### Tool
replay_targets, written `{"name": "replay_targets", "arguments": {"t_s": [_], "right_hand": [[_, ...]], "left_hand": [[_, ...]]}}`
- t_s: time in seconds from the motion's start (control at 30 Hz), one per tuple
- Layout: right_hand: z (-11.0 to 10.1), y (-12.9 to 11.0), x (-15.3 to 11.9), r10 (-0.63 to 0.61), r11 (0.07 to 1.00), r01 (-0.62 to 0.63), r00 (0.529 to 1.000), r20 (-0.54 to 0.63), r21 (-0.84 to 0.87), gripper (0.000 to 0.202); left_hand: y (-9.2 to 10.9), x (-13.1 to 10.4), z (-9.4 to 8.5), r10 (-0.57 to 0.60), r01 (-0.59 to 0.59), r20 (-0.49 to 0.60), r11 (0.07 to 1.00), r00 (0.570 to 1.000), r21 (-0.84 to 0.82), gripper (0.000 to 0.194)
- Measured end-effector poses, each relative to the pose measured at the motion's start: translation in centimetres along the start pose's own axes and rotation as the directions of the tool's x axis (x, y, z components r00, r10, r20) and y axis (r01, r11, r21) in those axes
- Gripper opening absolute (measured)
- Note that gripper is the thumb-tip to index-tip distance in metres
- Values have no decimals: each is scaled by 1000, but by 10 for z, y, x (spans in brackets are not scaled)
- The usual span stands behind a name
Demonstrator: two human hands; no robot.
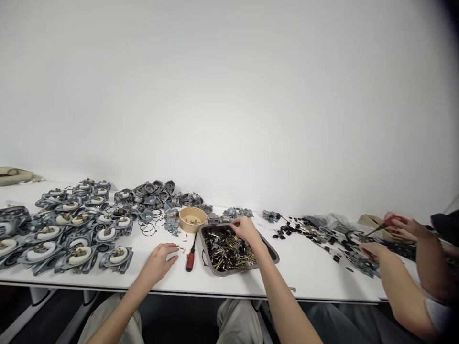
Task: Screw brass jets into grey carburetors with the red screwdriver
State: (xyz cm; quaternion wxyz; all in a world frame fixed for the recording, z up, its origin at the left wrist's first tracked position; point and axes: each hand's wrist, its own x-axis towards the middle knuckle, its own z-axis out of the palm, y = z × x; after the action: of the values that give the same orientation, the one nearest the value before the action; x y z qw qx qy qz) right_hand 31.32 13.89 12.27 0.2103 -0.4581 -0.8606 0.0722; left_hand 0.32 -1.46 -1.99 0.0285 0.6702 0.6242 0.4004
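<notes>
Bench [304, 267]: white, black line along front edge. Wall [229, 95]: plain pale grey. Tray [229, 273]: dull dark grey; small parts [225, 251] inside speckled black, brass-gold, silver. Screwdriver [190, 260]: red handle, dark shaft. Bowl [191, 229]: plain tan. Loose screws [184, 253]: brassy. Housings [124, 265] at left: blue-grey; curved inserts [38, 252] white to cream. Loops [148, 235]: black. Trousers [238, 322]: beige. Scattered bits [283, 231] at right: mostly black.

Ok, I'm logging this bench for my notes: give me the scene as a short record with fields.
Left hand: beside small brass-coloured pieces; grip unclear
Right hand: at the far side of the metal tray
Tray contents: mixed small parts
Between hands: red-handled screwdriver
Tan bowl: small pieces inside
Left side: metal housings with white rings
Co-worker's hand: holding red-handled tool
</notes>
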Motion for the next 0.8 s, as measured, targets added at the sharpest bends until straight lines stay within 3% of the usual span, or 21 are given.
{"name": "replay_targets", "arguments": {"t_s": [0.07, 0.17, 0.33, 0.8], "right_hand": [[1, 22, -6, 24, 1000, -24, 998, 55, -8, 20], [18, 36, -9, 10, 1000, -12, 990, 141, 14, 15], [36, 46, 1, 3, 999, -11, 982, 188, 41, 22], [37, 56, 4, 6, 999, -13, 973, 231, 31, 16]], "left_hand": [[0, 0, 0, 4, -4, -3, 1000, 1000, 0, 27], [0, 1, -1, 6, -5, -9, 1000, 1000, 9, 28], [0, 1, -1, 18, -18, -8, 1000, 1000, 15, 26], [5, 1, -3, -16, 16, -8, 1000, 1000, -2, 27]]}}
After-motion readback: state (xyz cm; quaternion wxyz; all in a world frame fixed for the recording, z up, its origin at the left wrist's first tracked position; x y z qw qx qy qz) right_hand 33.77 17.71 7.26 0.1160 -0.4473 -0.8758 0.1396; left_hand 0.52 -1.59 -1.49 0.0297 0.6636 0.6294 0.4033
